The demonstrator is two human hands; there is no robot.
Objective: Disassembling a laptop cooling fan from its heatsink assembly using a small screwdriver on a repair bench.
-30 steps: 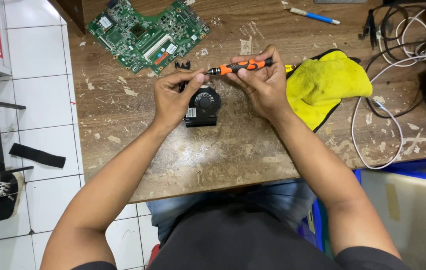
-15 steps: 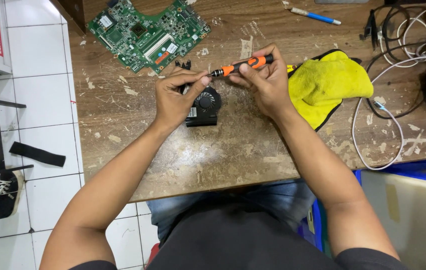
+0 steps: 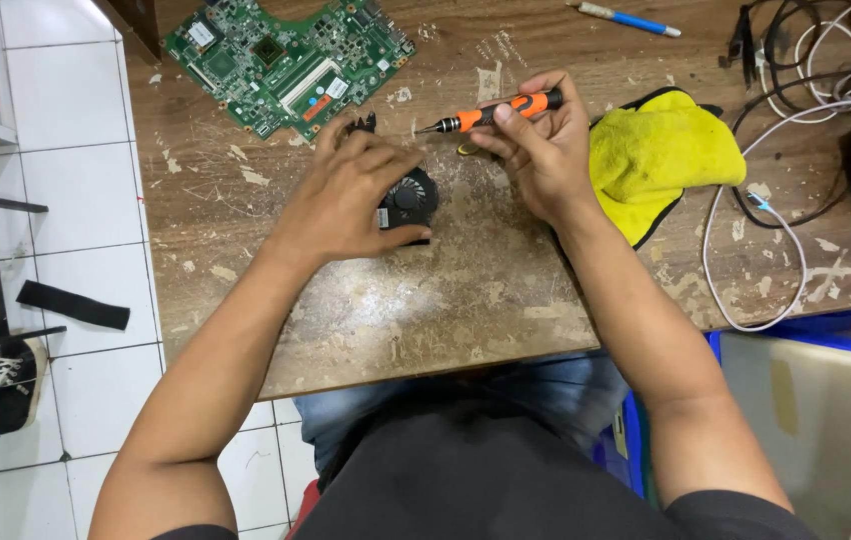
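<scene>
Lifted now, screwdriver (image 3: pixel 491 112) is pinched by right hand (image 3: pixel 541 150); left hand (image 3: pixel 351 195) fingers clamp the light, fragile fan (image 3: pixel 408 198) at nine o'clock.

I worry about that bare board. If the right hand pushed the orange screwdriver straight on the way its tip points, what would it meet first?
Probably the left hand: the orange-and-black screwdriver in the right hand points left, towards its fingers. The green circuit board lies further up; depth is unclear.
</scene>
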